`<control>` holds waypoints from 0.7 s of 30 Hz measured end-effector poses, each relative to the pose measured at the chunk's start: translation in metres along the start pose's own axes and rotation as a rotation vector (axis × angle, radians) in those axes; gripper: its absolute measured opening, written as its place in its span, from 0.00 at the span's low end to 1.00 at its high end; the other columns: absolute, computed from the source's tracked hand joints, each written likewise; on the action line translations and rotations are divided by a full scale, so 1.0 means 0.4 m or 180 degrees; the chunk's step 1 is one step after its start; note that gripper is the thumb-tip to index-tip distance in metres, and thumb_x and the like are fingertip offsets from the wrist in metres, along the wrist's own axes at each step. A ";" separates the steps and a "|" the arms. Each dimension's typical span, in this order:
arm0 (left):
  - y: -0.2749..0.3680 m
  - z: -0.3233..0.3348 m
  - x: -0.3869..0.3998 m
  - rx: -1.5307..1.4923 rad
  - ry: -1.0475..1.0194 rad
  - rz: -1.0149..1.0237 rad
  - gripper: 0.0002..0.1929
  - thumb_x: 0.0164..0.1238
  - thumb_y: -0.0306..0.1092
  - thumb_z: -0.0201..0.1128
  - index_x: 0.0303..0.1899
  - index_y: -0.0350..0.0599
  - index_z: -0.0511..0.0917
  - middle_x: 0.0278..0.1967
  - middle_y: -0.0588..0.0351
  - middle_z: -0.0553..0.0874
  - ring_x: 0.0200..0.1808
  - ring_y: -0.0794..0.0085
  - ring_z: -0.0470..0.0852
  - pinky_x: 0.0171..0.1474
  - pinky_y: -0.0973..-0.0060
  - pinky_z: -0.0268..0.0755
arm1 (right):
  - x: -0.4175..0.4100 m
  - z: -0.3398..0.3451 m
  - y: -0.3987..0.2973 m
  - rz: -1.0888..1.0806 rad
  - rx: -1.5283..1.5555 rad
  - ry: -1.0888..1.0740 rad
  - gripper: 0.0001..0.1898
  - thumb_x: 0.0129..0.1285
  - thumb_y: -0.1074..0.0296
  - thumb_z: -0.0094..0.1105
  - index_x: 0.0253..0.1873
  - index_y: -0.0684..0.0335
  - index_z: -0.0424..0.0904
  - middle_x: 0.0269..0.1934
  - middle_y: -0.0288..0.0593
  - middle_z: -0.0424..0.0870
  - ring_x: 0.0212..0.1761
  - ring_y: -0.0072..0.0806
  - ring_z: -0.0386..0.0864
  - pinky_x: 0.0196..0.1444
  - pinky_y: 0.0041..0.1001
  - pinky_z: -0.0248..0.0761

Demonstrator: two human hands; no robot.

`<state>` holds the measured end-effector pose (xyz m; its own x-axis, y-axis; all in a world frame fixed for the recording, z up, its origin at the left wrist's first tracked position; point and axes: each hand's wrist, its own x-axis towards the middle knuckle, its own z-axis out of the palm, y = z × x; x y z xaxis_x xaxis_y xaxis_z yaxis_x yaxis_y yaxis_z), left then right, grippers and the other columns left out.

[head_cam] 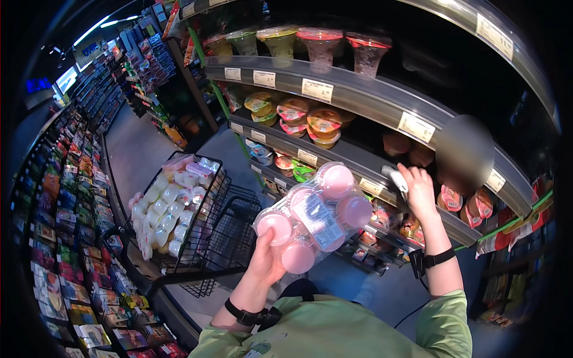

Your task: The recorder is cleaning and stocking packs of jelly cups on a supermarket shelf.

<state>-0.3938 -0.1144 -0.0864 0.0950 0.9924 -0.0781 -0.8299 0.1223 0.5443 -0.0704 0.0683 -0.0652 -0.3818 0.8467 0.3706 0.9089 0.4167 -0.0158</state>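
Observation:
My left hand [267, 257] grips a clear plastic-wrapped pack of pink cups [297, 259] by its near left corner. A white label [318, 220] with printing lies across the top of the pack. It is held in the air in front of the shelves. My right hand [417, 190] is at the front edge of a middle shelf [344, 166], fingers closed around a small white object [395, 180] whose kind I cannot make out. Lidded jelly cups [324, 127] stand stacked on that shelf, left of my right hand.
On my left stands a black wire shopping cart [221, 244], heaped with wrapped packs of white cups [168, 201]. Tall lidded cups [320, 44] line the upper shelf. Price tags [317, 91] run along the shelf edges. A long display of packaged goods [80, 268] borders the aisle at far left.

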 end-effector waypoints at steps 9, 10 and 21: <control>0.110 -0.027 0.117 -0.0568 -0.0706 -0.0303 0.34 0.72 0.56 0.44 0.70 0.41 0.55 0.65 0.42 0.69 0.65 0.50 0.69 0.67 0.56 0.62 | 0.054 -0.007 0.020 0.0602 0.0895 -0.0283 0.31 0.55 0.47 0.66 0.59 0.62 0.75 0.48 0.56 0.80 0.52 0.50 0.77 0.57 0.43 0.68; 0.117 -0.016 0.132 -0.0563 -0.0852 -0.0378 0.34 0.72 0.56 0.44 0.70 0.41 0.55 0.65 0.42 0.69 0.65 0.50 0.69 0.67 0.56 0.62 | 0.050 0.001 0.036 0.0709 0.0996 -0.0080 0.22 0.59 0.51 0.63 0.51 0.63 0.81 0.43 0.55 0.83 0.47 0.50 0.79 0.53 0.42 0.71; 0.142 0.052 0.235 0.0617 -0.0613 -0.0565 0.33 0.73 0.56 0.33 0.69 0.38 0.57 0.65 0.44 0.69 0.65 0.52 0.69 0.67 0.56 0.60 | -0.044 -0.056 -0.052 0.0744 0.0135 0.0004 0.46 0.55 0.36 0.60 0.68 0.68 0.61 0.61 0.56 0.71 0.66 0.52 0.66 0.68 0.45 0.56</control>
<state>-0.4204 -0.0139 -0.0455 0.3466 0.9373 -0.0367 -0.6726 0.2756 0.6868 -0.0787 0.0374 -0.0507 -0.1616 0.9214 0.3535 0.9647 0.2230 -0.1402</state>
